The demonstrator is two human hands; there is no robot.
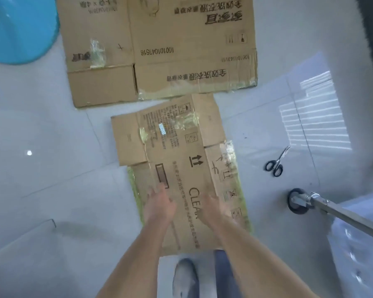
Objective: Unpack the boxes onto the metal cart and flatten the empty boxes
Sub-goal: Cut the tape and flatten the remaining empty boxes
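Cardboard lies flat on the floor (52, 168): I see the smaller flattened box (181, 160) right under me, its far end touching the larger flattened box (159, 50). My left hand (158, 206) and right hand (213, 208) reach over the near box, each grip loosely open, holding nothing. Scissors (276, 163) lie to the right, near the metal cart (332, 208) wheel
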